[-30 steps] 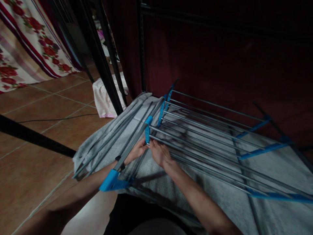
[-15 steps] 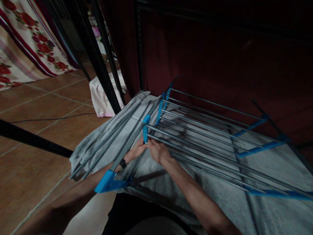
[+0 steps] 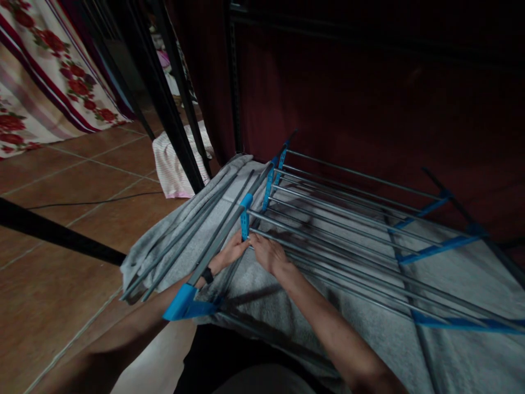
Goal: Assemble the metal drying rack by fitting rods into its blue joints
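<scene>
A folding drying rack (image 3: 348,219) of grey metal rods and blue plastic joints lies flat on a grey towel (image 3: 262,295) on the floor. My left hand (image 3: 232,253) reaches under a grey side bar and pinches at the base of a blue bracket (image 3: 245,219). My right hand (image 3: 266,253) sits just to its right, fingers curled on the end of a rod where it meets that bracket. Both hands touch each other at the joint.
Black metal frame legs (image 3: 172,115) stand behind the rack's left end, with a striped pink cloth (image 3: 172,164) on the tiled floor (image 3: 61,219). A floral sheet (image 3: 45,82) hangs at far left. A dark red curtain (image 3: 369,93) backs the rack. A thin cable (image 3: 82,201) crosses the tiles.
Both hands stay at the same blue bracket; only the view shifts slightly. No rod or bracket has visibly moved.
</scene>
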A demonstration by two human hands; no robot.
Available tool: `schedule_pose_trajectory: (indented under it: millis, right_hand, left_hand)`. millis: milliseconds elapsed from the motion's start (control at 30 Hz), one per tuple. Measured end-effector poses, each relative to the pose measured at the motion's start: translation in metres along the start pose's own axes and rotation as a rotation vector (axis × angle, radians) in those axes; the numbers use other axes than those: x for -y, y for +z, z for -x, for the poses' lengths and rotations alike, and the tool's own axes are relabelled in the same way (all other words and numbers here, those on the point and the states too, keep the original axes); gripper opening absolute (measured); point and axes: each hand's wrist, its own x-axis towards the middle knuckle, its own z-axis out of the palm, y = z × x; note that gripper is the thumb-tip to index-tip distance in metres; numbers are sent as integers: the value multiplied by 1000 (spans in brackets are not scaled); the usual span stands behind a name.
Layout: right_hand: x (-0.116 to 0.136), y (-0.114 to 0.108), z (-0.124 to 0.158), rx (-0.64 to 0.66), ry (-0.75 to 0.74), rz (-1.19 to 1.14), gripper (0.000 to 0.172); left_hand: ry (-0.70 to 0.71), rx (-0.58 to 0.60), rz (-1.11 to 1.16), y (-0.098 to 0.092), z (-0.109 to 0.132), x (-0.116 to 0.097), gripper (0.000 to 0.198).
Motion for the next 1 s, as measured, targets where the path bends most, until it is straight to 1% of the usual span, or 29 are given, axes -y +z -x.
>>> schedule_pose_trajectory:
  millis: [133,233,333,433,533,633,767,1000]
  right_hand:
    - [0,7,-2,-9,-32,40,48]
    - [-2,8,-4,0,-17,1,50]
    - [-4,4,-4,24,-3,-78,46]
    - [-5,-1,-3,26,9,-133,41]
    - [-6,-4,-5,28,21,-149,37]
    - [-7,-5,-8,29,19,-143,34]
    - [-7,-4,-9,27,18,-150,33]
    - [-6,-3,-5,6,43,-153,36]
  left_hand:
    - [40,-22,4,2,-1,-4,37]
    - [49,-36,-11,3,-2,-8,39]
    - [44,-24,-14,3,-2,-7,41]
    - [39,-28,2,2,-3,-1,44]
    - [49,-51,20,3,-3,4,43]
    - [71,-65,29,5,-4,4,40]
    - [60,-87,21,5,-3,1,41]
    - [56,-52,40,4,-3,-2,47]
